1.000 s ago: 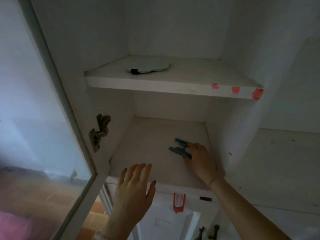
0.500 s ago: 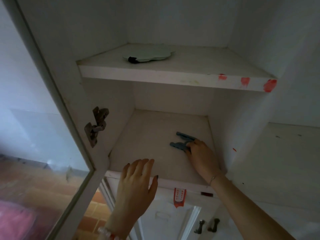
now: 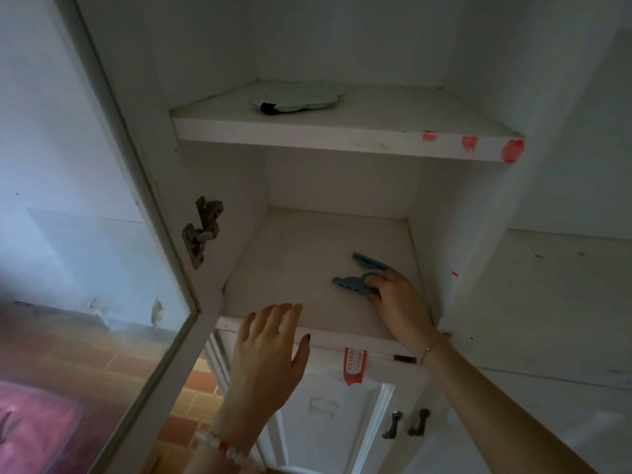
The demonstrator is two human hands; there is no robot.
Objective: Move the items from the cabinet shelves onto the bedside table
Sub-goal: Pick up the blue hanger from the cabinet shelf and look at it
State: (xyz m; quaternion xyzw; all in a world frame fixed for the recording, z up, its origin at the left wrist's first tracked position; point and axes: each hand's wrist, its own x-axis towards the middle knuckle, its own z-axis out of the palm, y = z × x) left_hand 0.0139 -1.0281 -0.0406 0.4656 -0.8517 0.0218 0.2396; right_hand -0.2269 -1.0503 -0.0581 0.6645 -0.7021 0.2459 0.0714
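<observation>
1. Blue clip [image 3: 354, 280]: we see it lying on the lower shelf [image 3: 294, 268], right of centre, near the cabinet's right wall. Its two arms splay away from the hand.
2. Right hand [image 3: 402, 302] grasps it, with fingers curled round the clip's near end. The thumb is hidden, so we cannot tell how firm the pinch is. The clip looks flat on the board, not lifted as far as we can tell.
3. Left hand [image 3: 270, 350] holds nothing. Its fingers are straight and together at the shelf's front edge. We cannot tell if it touches the edge.
4. Upper shelf [image 3: 342, 140]: a pale plate [image 3: 301, 99] with a small black piece [image 3: 268, 108] at its near-left rim, well apart from both hands.
5. Surround: glass door [image 3: 85, 234] open at left, hinge [image 3: 203, 230], red label [image 3: 355, 366] below the shelf, two dark handles [image 3: 407, 427] on the lower doors.
6. Step: we judge this as the pick of the clip, grip made but lift not yet done. The plate is left to fetch. The bedside table is not in view.
7. Next move calls for lifting the clip clear, drawing it out past the front edge and carrying it to the table. We judge the splayed arms could snag. The free left hand could take the plate, a higher reach.
</observation>
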